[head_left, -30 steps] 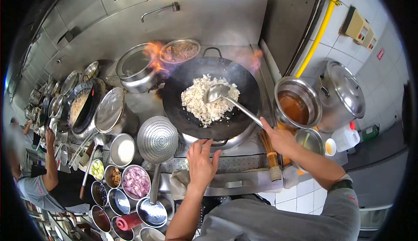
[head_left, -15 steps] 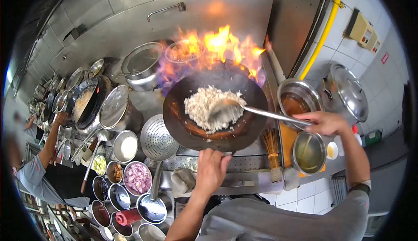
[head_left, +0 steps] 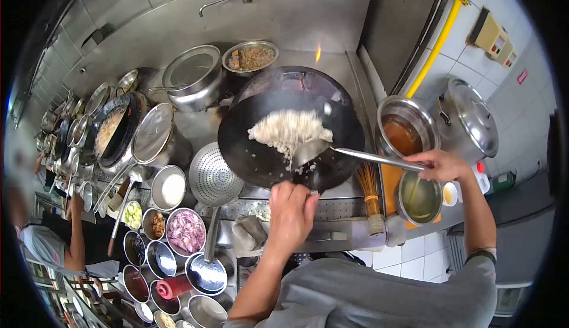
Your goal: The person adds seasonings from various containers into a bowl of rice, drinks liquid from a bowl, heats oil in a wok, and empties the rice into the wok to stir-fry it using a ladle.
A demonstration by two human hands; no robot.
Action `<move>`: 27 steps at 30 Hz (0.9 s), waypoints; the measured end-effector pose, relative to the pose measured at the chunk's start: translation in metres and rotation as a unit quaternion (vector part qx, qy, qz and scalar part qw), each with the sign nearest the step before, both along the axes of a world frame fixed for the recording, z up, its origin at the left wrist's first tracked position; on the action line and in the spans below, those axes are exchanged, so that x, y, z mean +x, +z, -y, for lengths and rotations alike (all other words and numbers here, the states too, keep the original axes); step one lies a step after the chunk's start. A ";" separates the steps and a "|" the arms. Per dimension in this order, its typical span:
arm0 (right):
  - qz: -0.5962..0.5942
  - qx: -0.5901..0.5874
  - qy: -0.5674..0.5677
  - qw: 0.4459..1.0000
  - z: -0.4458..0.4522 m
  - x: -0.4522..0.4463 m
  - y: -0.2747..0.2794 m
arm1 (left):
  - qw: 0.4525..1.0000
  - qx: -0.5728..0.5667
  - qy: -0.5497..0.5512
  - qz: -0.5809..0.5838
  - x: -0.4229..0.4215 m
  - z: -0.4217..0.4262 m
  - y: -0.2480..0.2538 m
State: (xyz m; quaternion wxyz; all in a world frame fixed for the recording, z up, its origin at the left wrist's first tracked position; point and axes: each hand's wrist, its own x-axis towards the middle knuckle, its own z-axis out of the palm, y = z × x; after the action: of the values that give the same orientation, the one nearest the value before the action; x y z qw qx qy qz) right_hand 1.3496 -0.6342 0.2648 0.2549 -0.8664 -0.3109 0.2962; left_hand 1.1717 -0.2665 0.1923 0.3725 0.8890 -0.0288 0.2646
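My left hand (head_left: 290,212) is closed on the near edge of a dark wok (head_left: 249,162), which tilts over the burner. Inside lies a mound of white rice (head_left: 290,127), blurred by motion, with loose grains toward the near side. My right hand (head_left: 441,166) grips the long handle of a metal ladle (head_left: 379,158), whose bowl rests in the wok against the rice. Whether the left fingers hold a handle or the rim itself is hidden behind the hand.
A perforated strainer (head_left: 215,174) lies left of the wok, near a bowl of chopped red onions (head_left: 186,232). At right stand a pot of brown liquid (head_left: 385,123), a bowl of pale liquid (head_left: 419,215) and a bamboo brush (head_left: 372,206). A co-worker (head_left: 50,239) is at far left.
The large flames behind the wok have shrunk to a small one. The wok has tipped and shifted nearer me, uncovering the burner ring, and the rice has moved within it.
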 end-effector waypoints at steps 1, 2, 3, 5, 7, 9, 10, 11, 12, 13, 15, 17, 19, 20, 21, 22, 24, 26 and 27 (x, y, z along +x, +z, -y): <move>0.041 -0.007 0.018 0.999 -0.012 0.003 -0.005 | 1.000 0.003 0.005 -0.005 0.010 0.000 -0.020; 0.080 -0.013 0.034 0.996 -0.025 0.002 -0.007 | 1.000 0.007 0.007 -0.011 0.020 -0.001 -0.044; 0.053 -0.095 -0.026 0.994 -0.053 -0.006 -0.005 | 1.000 0.020 0.011 -0.021 0.019 -0.001 -0.070; 0.108 -0.136 -0.101 0.980 -0.083 -0.044 -0.008 | 0.998 0.049 0.017 -0.028 0.007 -0.003 -0.110; 0.168 -0.035 -0.127 0.977 -0.075 -0.068 -0.023 | 0.999 0.014 -0.017 -0.030 -0.034 0.002 -0.107; 0.059 0.136 -0.158 0.976 -0.063 -0.083 -0.023 | 0.999 -0.003 -0.025 -0.023 -0.039 -0.003 -0.082; -0.064 0.182 -0.216 0.957 -0.064 -0.091 -0.011 | 1.000 -0.008 -0.019 -0.024 -0.030 -0.004 -0.061; -0.170 0.212 -0.274 0.923 -0.069 -0.097 0.010 | 1.000 -0.012 -0.015 -0.023 -0.018 -0.006 -0.047; -0.261 0.248 -0.323 0.875 -0.079 -0.097 0.028 | 1.000 -0.019 -0.008 0.011 0.001 -0.010 -0.043; -0.282 0.291 -0.341 0.848 -0.091 -0.097 0.038 | 1.000 -0.013 -0.004 0.003 0.014 -0.014 -0.047; -0.393 0.340 -0.309 0.797 -0.098 -0.077 0.030 | 1.000 -0.001 0.006 -0.007 0.035 -0.018 -0.060; -0.435 0.329 -0.357 0.758 -0.103 -0.058 -0.013 | 1.000 0.007 0.009 -0.022 0.045 -0.015 -0.071; -0.456 0.248 -0.362 0.774 -0.118 -0.025 -0.070 | 0.999 0.017 0.002 -0.046 0.049 -0.016 -0.071; -0.388 0.195 -0.339 0.834 -0.128 -0.025 -0.064 | 0.998 0.022 0.000 -0.060 0.048 -0.016 -0.071; -0.314 0.142 -0.308 0.887 -0.143 -0.021 -0.051 | 0.999 0.024 0.010 -0.039 0.047 -0.018 -0.066; -0.239 0.085 -0.273 0.928 -0.150 -0.022 -0.043 | 0.999 0.026 0.020 -0.024 0.039 -0.020 -0.058; -0.210 0.061 -0.234 0.947 -0.129 -0.030 -0.026 | 0.999 0.035 0.030 -0.022 0.021 -0.028 -0.044; -0.346 0.086 -0.257 0.898 -0.103 -0.037 0.005 | 0.997 0.043 0.040 -0.043 0.002 -0.034 -0.036; -0.405 0.098 -0.278 0.865 -0.095 -0.033 -0.012 | 0.998 0.036 0.029 -0.035 0.005 -0.031 -0.032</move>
State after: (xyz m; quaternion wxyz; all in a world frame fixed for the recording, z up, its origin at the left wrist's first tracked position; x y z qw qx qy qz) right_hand 1.3165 -0.5391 0.2526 0.5138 -0.6913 0.0462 0.5059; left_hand 1.1769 -0.2354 0.1602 0.3334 0.9109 0.0003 0.2430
